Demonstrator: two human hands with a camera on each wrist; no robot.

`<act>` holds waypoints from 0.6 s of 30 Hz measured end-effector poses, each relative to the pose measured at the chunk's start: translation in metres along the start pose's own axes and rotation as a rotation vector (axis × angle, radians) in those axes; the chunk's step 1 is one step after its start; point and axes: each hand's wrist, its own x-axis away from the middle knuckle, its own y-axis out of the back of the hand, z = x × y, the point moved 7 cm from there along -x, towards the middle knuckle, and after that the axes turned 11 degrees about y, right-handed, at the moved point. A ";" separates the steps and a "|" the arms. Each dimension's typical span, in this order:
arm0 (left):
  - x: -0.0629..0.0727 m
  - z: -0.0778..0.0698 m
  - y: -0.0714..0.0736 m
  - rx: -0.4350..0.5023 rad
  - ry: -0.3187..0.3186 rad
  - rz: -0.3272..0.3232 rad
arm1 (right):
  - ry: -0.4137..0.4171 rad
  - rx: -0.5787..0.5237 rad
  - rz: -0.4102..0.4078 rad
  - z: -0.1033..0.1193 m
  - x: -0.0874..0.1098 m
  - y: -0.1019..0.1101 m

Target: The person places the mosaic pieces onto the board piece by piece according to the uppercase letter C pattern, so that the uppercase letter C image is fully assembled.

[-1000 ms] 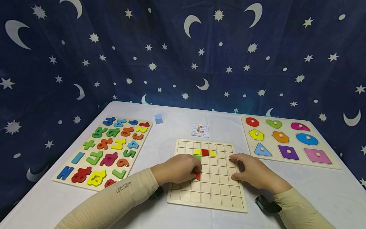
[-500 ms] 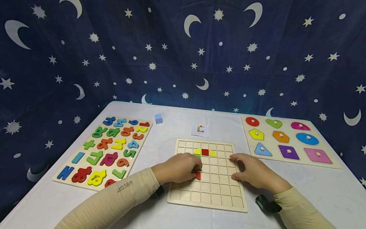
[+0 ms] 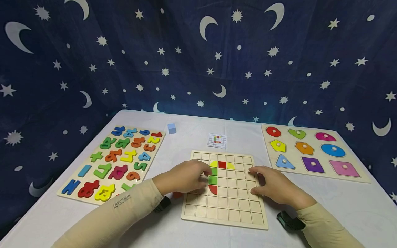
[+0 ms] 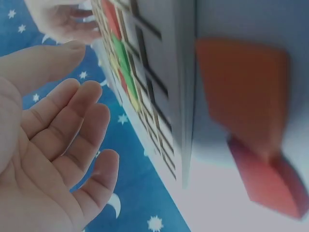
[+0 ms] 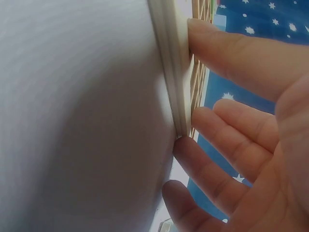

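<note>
Green lower square [image 3: 213, 180] — now visible

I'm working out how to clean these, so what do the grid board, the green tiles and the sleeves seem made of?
Grid board: probably wood, smooth and unpainted, from its pale tan colour. Green tiles: painted wood or plastic, evenly coloured with little shine; I can't tell which. Sleeves: likely knit fabric, matt, given soft wrinkles and fine ribbing.

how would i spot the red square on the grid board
On the white table, find the pale grid board. Near its far edge, the red square sits between two yellow pieces. It alone of the three has no curved side.
</note>
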 end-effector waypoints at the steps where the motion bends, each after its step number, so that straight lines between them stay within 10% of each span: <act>1: 0.001 0.002 0.003 0.008 0.007 -0.003 | -0.001 0.000 0.001 0.000 0.000 0.000; 18: 0.022 0.038 0.021 0.105 0.121 -0.019 | 0.003 -0.002 -0.007 0.001 0.000 0.001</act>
